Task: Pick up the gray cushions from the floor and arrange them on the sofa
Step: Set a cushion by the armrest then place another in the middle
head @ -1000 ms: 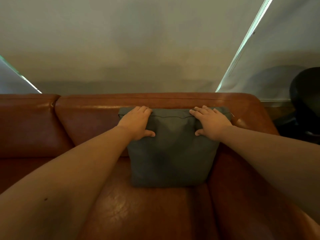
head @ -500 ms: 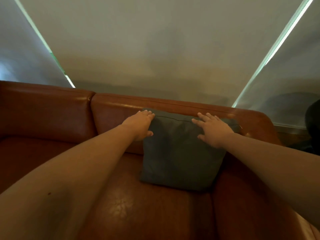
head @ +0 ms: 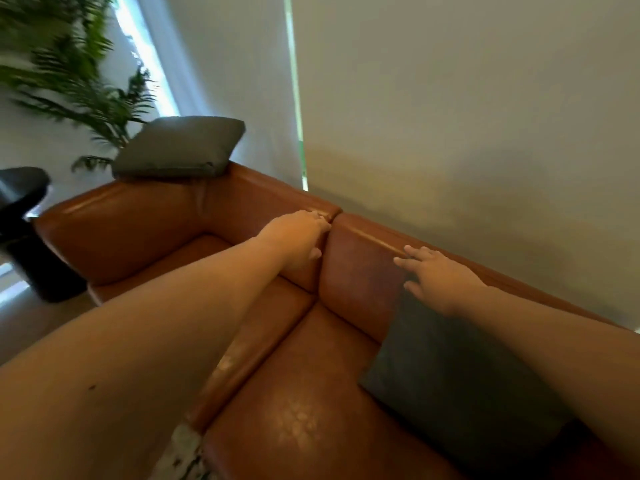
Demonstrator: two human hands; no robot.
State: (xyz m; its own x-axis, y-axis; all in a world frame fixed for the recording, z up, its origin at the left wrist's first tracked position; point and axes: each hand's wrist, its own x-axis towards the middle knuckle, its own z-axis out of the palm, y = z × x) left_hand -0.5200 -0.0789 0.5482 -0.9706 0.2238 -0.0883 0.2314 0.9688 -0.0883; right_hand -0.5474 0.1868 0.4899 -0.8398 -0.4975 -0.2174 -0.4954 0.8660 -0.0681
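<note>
From my head camera, the brown leather sofa [head: 277, 393] runs tilted across the view, its backrest against a pale window blind [head: 450, 98]. My left hand [head: 298, 237] reaches to the top of the backrest, right at the seam between two back cushions; its grip is released, fingers fairly straight and touching the leather, holding nothing. My right hand [head: 433, 277] lies with fingers spread flat, its grip also released, resting at the upper corner of a dark gray square fabric cushion [head: 457, 382]. That cushion leans upright against the backrest on the right seat, its lower edge on the seat leather, partly covered by my right forearm. A second gray fabric cushion [head: 180, 147] lies flat on top of the sofa's far corner, where armrest and backrest meet, well apart from both hands. Behind it stand a blurred green leafy palm plant [head: 69, 64] and, beside the sofa's end, a black rounded side table [head: 24, 216].
</note>
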